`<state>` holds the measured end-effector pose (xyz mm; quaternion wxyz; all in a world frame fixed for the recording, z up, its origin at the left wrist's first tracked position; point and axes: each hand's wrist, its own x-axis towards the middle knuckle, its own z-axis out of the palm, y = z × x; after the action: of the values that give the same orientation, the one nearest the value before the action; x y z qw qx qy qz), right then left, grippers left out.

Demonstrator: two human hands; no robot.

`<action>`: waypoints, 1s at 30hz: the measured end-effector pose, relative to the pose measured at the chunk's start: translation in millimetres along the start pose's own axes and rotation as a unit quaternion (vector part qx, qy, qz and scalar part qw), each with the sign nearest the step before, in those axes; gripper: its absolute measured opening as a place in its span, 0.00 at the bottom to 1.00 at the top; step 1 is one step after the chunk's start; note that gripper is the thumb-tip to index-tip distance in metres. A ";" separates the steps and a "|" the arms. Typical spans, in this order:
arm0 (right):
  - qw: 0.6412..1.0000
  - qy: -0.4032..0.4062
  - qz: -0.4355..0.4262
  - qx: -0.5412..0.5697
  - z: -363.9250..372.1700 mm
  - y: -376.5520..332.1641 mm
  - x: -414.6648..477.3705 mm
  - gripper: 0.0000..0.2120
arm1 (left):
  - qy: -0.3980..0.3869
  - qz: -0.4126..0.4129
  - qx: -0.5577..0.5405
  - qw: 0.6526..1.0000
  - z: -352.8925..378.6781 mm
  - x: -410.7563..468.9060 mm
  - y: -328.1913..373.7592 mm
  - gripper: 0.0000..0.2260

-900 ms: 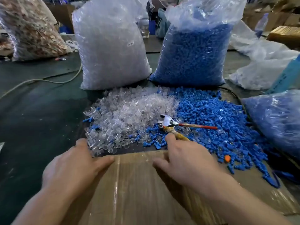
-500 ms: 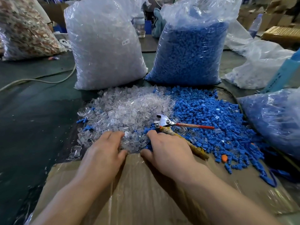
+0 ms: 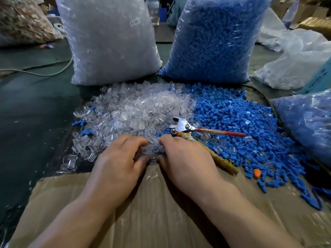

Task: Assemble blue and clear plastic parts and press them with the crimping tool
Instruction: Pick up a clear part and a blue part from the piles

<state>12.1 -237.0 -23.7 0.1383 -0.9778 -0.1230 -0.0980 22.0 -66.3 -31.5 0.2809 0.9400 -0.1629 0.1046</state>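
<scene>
Clear pile (image 3: 136, 108), blue pile (image 3: 232, 119), one crimping tool (image 3: 182, 127)

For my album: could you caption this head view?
Left hand and right hand reach into clear parts beside the crimping tool.

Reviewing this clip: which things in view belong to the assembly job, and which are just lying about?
Job: clear parts pile, blue parts pile, crimping tool, left hand, right hand.
Lying about: orange piece, white cable, bag of brownish scraps, crumpled plastic sheeting.
</scene>
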 end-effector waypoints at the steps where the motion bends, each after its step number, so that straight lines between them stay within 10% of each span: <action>1: 1.000 -0.004 0.004 0.002 -0.8 -0.4 -0.2 0.05 | 0.005 -0.009 -0.012 1.000 -0.5 -0.6 -1.1 0.14; 20: 0.989 -0.067 0.090 -0.094 -33.8 8.8 -13.2 0.14 | -0.020 0.004 0.045 0.999 -9.0 -7.9 3.6 0.11; 30: 0.996 -0.061 0.046 -0.051 -14.0 1.2 5.2 0.01 | -0.007 -0.013 0.040 0.999 -6.1 -5.2 4.0 0.12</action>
<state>15.2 -241.1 -9.6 0.0851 -0.9923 -0.0814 -0.0380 15.0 -64.7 -26.0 0.2433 0.9532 -0.1479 0.1011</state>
